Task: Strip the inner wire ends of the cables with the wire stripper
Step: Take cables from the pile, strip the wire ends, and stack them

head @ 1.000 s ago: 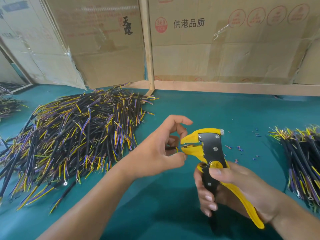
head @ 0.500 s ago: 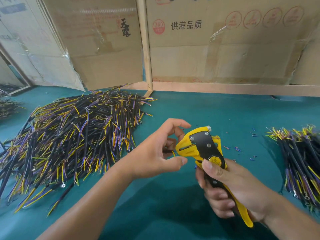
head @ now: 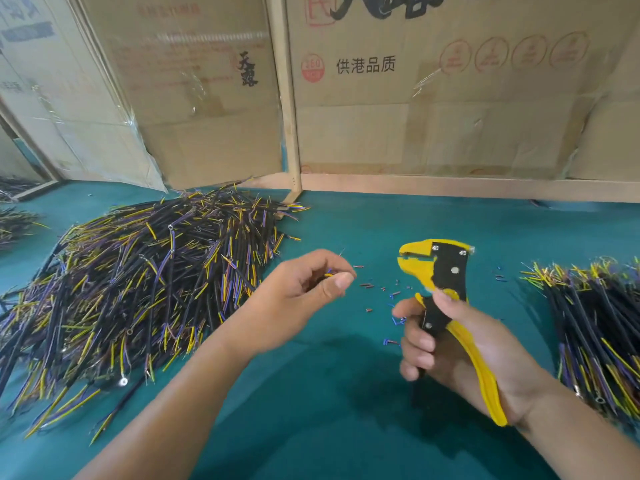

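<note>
My right hand (head: 446,344) grips the handles of the yellow and black wire stripper (head: 440,271), whose jaws point up and left with nothing between them. My left hand (head: 301,292) is to the left of the tool, apart from it, and pinches a short cable between thumb and fingers. Only the cable's yellow and purple wire ends (head: 329,273) and a thin bare tip show; its body is hidden in my palm. Small cut bits of insulation (head: 367,285) lie on the green table between my hands.
A big heap of black cables with yellow and purple ends (head: 138,289) covers the table's left. A smaller pile (head: 595,327) lies at the right edge. Cardboard boxes (head: 450,98) and a wooden frame (head: 287,98) wall off the back. Green mat (head: 329,410) lies in front.
My left hand has pulled the cable out of the stripper's jaws and moved left. My right hand has carried the stripper to the right, so a wide gap separates the two.
</note>
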Demonstrator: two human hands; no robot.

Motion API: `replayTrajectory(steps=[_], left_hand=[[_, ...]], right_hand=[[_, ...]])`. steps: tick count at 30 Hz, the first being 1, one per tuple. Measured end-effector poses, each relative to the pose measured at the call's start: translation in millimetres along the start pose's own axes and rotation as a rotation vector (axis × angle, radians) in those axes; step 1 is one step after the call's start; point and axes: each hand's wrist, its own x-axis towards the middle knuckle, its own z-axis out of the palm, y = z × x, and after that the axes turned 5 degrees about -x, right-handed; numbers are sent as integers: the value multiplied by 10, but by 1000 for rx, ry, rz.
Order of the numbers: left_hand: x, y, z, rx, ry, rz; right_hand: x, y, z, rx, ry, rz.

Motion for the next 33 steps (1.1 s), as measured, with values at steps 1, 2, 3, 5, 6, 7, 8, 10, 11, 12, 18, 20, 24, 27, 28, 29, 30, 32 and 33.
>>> replayTrajectory(steps=[1, 2, 3, 5, 6, 7, 8, 10, 11, 12, 18, 20, 24, 27, 28, 29, 30, 32, 33], left_hand=[[3, -12, 2, 44, 9, 10], [7, -25, -1, 67, 18, 16], [7, -35, -10, 76, 25, 19], [10, -61, -26, 104, 23, 24], [10, -78, -30, 126, 23, 29], [8, -95, -31, 137, 25, 36], [7, -106, -29, 133, 32, 45], [0, -114, -10, 119, 59, 67], [-1, -111, 8, 116, 75, 80], [-1, -104, 33, 100, 93, 92], [154, -128, 227, -454, 512, -142], [202, -161, 240, -576, 607, -292], [260, -48, 318, -577, 522, -449], [377, 230, 498, -655, 314, -474], [450, 350, 572, -709, 257, -496], [535, 473, 651, -772, 195, -516], [636, 587, 738, -839, 128, -534], [873, 778, 931, -898, 54, -555], [997, 839, 1040, -885, 50, -560]], right_hand=[[2, 14, -4, -4, -14, 8], [4, 24, -10, -5, -23, 14], [3, 29, -17, -4, -27, 18], [10, 39, -23, -3, -26, 27], [17, 43, -27, -2, -23, 32], [27, 46, -30, -2, -17, 38], [37, 49, -34, -1, -8, 45], [57, 54, -44, 2, 4, 69], [66, 54, -56, 8, 5, 83], [76, 54, -65, 17, 4, 95], [134, 77, -85, 80, 67, 139], [146, 73, -91, 82, 85, 140], [154, 65, -94, 101, 102, 141], [174, 67, -92, 129, 117, 153], [178, 69, -90, 128, 116, 156], [180, 68, -89, 117, 110, 152], [173, 56, -76, 104, 99, 144], [163, 64, -91, 109, 76, 137], [167, 76, -102, 125, 72, 140]])
